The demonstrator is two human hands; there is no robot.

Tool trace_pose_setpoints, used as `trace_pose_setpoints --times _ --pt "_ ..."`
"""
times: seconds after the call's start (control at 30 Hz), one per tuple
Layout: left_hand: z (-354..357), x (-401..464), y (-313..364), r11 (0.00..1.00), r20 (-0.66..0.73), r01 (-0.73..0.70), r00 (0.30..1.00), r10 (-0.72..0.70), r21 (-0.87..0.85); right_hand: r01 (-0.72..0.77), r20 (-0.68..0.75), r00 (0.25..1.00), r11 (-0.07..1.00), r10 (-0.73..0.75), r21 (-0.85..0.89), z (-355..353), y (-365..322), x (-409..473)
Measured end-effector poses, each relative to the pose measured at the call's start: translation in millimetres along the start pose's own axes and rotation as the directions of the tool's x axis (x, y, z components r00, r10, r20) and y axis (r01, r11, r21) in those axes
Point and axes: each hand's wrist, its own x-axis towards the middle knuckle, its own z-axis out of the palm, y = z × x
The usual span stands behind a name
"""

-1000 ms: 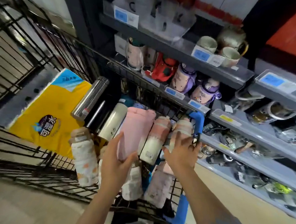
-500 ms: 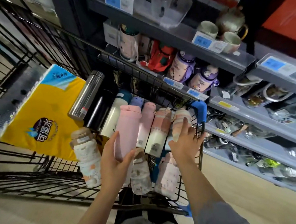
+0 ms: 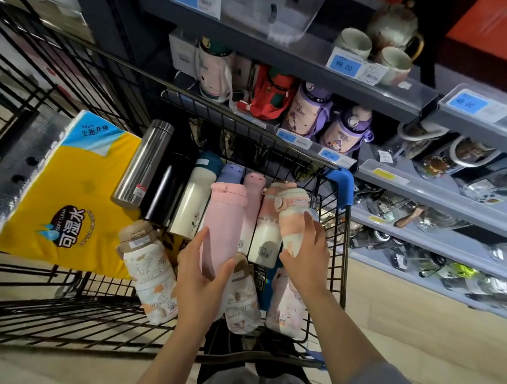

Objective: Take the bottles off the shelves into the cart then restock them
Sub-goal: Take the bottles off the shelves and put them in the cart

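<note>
- Left hand [image 3: 202,273]: I see its fingers and thumb curled round the lower end of the tall plain pink bottle with a flip lid [image 3: 222,228], which points up toward the shelving and overlaps the bottles behind it.
- Right hand [image 3: 307,255]: it grips the pink-and-cream banded bottle with a round strap button [image 3: 292,214] near its base, thumb on the left side, fingers wrapped over the right; the bottle tilts just inside the right wall of the black wire shopping cart [image 3: 343,255].
- Lying in the cart basket, side by side: a brushed steel flask [image 3: 143,164], a glossy black flask [image 3: 169,187], a cream flask with a teal cap [image 3: 194,202], and a pink-to-white bottle [image 3: 266,239] between the two held ones.
- Nearer me, a white floral bottle with a tan lid [image 3: 148,270] lies left of my left hand; two similar floral bottles sit partly under the hands.
- A yellow and blue tissue pack [image 3: 61,193] fills the cart's left side.
- On the grey store shelves [image 3: 398,102] beyond the cart stand purple cartoon bottles [image 3: 309,112] and ceramic cups [image 3: 354,44].
</note>
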Motion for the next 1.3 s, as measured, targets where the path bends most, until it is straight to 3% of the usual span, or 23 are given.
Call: trace_pose_setpoints --times 0.13,0.37,0.6,0.83,1.1,1.3 --pt "1.7 -0.4 -0.2 1.000 0.006 -0.001 1.000 0.001 -0.009 -0.011 -0.030 0.999 1.000 0.011 0.003 1.4 3.7 0.7" --pt "2.7 1.0 -4.0 0.999 0.010 0.005 1.000 -0.005 0.032 -0.041 0.083 0.995 0.984 0.056 -0.174 4.7 4.4 -1.8" --pt "2.9 0.4 -5.0 0.999 0.015 -0.011 1.000 0.010 0.051 0.039 0.037 0.999 0.997 -0.036 -0.061 -3.3 10.6 2.9" --pt "2.9 0.6 -4.9 0.998 0.006 -0.021 1.000 0.020 0.051 0.007 0.226 0.974 1.000 -0.012 0.024 -0.4 13.8 11.3" --pt "2.9 0.0 0.9 0.999 0.013 -0.013 1.000 0.012 0.035 0.083 0.299 0.951 0.997 -0.080 0.003 -5.5 9.4 9.2" --pt "1.1 -1.9 8.4 0.998 -0.007 -0.053 0.999 0.053 0.037 0.114 0.199 0.970 0.985 -0.138 0.127 -17.3 4.0 -11.7"
